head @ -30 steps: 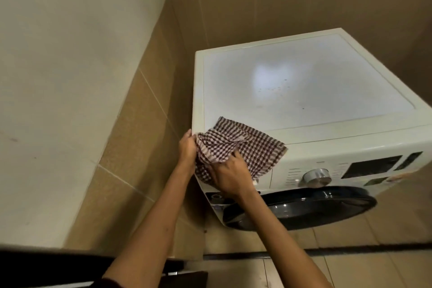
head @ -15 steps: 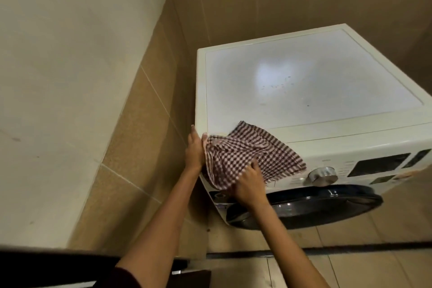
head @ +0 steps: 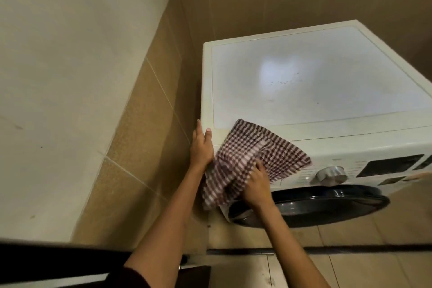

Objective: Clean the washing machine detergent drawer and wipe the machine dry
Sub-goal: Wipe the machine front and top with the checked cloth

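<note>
ok so the checked cloth (head: 253, 159) is draped over the front left corner of the washing machine (head: 327, 70), right where the detergent drawer should be. The drawer itself is buried under the fabric, so I can't tell if it's pushed in all the way

left hand (head: 201, 147) is flat against the machine's left side at the corner, fingers straight and together, thumb up on the top edge, holding nothing. right hand (head: 256, 188) presses the cloth onto the front panel, but its fingertips sit in a fold, so pressing vs pinching, can't tell

what I'd worry about: the cloth's right edge sits just beside the programme dial (head: 330, 174), so a wide swipe could drag it round. Plus a good chunk of cloth hangs off the corner, so if the pressure eases it probably slides to the floor. And a bunched cloth tends to smear rather than dry

vs a second ago: the cloth has slid lower down the front, the left hand has come off the cloth's edge onto the machine's side, and the right hand is lower
</note>
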The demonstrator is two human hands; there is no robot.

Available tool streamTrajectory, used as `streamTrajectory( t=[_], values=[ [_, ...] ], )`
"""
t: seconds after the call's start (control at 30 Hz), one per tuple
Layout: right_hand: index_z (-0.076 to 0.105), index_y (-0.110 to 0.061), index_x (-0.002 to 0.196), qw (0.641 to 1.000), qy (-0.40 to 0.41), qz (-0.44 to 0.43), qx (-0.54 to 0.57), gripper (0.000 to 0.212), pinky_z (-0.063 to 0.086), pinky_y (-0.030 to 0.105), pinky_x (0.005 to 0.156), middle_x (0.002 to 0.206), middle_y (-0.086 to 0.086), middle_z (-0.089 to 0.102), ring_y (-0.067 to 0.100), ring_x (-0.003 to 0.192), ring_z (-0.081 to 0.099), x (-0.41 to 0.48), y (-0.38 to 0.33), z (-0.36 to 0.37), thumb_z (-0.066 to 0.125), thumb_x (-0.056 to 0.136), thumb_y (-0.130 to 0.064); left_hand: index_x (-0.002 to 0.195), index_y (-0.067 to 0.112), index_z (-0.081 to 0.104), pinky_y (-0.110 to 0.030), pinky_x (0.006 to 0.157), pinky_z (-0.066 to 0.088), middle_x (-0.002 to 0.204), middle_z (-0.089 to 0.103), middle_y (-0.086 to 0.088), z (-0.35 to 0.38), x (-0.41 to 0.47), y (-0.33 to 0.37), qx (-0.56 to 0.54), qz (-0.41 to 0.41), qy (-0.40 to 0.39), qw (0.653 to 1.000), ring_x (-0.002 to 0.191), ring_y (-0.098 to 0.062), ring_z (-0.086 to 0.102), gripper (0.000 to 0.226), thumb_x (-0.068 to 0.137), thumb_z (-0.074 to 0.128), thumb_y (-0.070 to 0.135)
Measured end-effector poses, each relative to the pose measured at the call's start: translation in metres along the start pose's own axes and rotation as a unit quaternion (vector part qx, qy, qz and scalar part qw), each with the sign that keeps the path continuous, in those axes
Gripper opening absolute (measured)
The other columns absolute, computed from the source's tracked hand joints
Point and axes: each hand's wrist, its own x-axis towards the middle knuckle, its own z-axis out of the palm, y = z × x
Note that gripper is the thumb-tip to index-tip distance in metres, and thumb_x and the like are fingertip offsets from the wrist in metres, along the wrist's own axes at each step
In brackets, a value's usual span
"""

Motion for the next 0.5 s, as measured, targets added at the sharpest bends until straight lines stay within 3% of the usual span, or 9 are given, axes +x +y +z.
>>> streamTrajectory(
  t=[0.07,0.1,0.17,0.2,0.23,0.33,0.37,0.43,0.5],
  values=[
    [0.068,-0.012,0.077,0.984,0.064,0.109,0.129,0.017,0.038,0.040,0.097,0.078,0.006,0.069,0.024,0.079,0.068,-0.020,0.022,-0.005,0.052,0.079,-0.006,0.151,0.017,0.009,-0.036,0.115,0.019,0.158,0.013,-0.007,0.003,-0.003,0.000,0.004,0.005,0.005,1.000,0.144,-0.025,0.019,0.053,0.102,0.025,0.032],
    [0.064,-0.007,0.095,0.944,0.082,0.238,0.212,0.018,0.038,0.047,0.100,0.094,0.014,0.065,0.030,0.091,0.063,-0.026,0.020,-0.010,0.054,0.083,0.004,0.151,0.018,0.009,-0.035,0.115,0.018,0.158,0.013,-0.006,0.004,-0.003,-0.001,0.003,0.009,0.009,1.000,0.144,-0.024,0.019,0.053,0.102,0.024,0.033],
    [0.036,0.000,0.135,0.806,0.037,0.492,0.326,0.044,0.029,0.042,0.111,0.133,0.021,0.044,0.033,0.120,0.044,-0.023,-0.002,-0.013,0.044,0.092,0.005,0.151,0.018,0.009,-0.033,0.115,0.017,0.158,0.014,-0.006,0.004,0.000,-0.002,-0.003,0.012,0.016,1.000,0.144,-0.023,0.019,0.053,0.102,0.024,0.033],
    [0.026,-0.002,0.141,0.796,0.026,0.522,0.304,0.046,0.026,0.036,0.112,0.142,0.016,0.035,0.031,0.129,0.038,-0.019,-0.013,-0.004,0.038,0.097,-0.001,0.151,0.018,0.010,-0.032,0.115,0.016,0.158,0.014,-0.006,0.004,0.002,-0.003,-0.007,0.011,0.016,1.000,0.144,-0.022,0.018,0.053,0.102,0.023,0.033],
    [0.028,-0.007,0.140,0.812,0.061,0.507,0.283,0.040,0.022,0.033,0.113,0.143,0.013,0.036,0.027,0.130,0.037,-0.007,-0.026,-0.004,0.032,0.100,-0.008,0.151,0.017,0.011,-0.030,0.115,0.015,0.158,0.014,-0.005,0.004,0.003,-0.003,-0.012,0.009,0.015,1.000,0.144,-0.020,0.016,0.052,0.102,0.022,0.034],
    [0.055,-0.011,0.094,0.967,0.130,0.164,0.148,0.011,0.032,0.037,0.109,0.095,0.008,0.063,0.019,0.096,0.053,0.020,-0.048,0.011,0.044,0.094,-0.012,0.149,0.013,0.018,-0.030,0.117,0.011,0.157,0.018,-0.004,0.004,0.004,-0.004,-0.095,-0.013,0.013,0.995,0.145,-0.019,0.017,0.051,0.103,0.018,0.035],
    [0.060,-0.010,0.083,0.982,0.118,0.081,0.126,0.005,0.043,0.043,0.102,0.083,0.008,0.066,0.018,0.090,0.055,0.026,-0.045,0.017,0.058,0.084,-0.005,0.148,0.011,0.020,-0.032,0.119,0.012,0.156,0.020,-0.005,0.004,0.004,-0.004,-0.130,-0.020,0.019,0.991,0.144,-0.020,0.018,0.052,0.103,0.017,0.035],
    [0.067,-0.008,0.071,0.994,0.053,0.040,0.089,0.013,0.046,0.045,0.096,0.074,0.008,0.069,0.020,0.083,0.063,0.031,-0.038,0.006,0.071,0.067,0.004,0.148,0.010,0.021,-0.036,0.119,0.016,0.156,0.021,-0.008,0.003,0.004,-0.003,-0.132,-0.018,0.024,0.991,0.144,-0.021,0.020,0.051,0.103,0.019,0.033],
    [0.068,-0.006,0.065,0.997,0.047,0.068,0.001,0.013,0.046,0.044,0.095,0.071,0.009,0.069,0.025,0.075,0.068,0.032,-0.032,-0.013,0.057,0.071,-0.002,0.149,0.013,0.019,-0.035,0.118,0.017,0.156,0.020,-0.009,0.003,0.003,-0.003,-0.087,-0.011,0.020,0.996,0.143,-0.022,0.021,0.051,0.102,0.023,0.034]
  ],
)
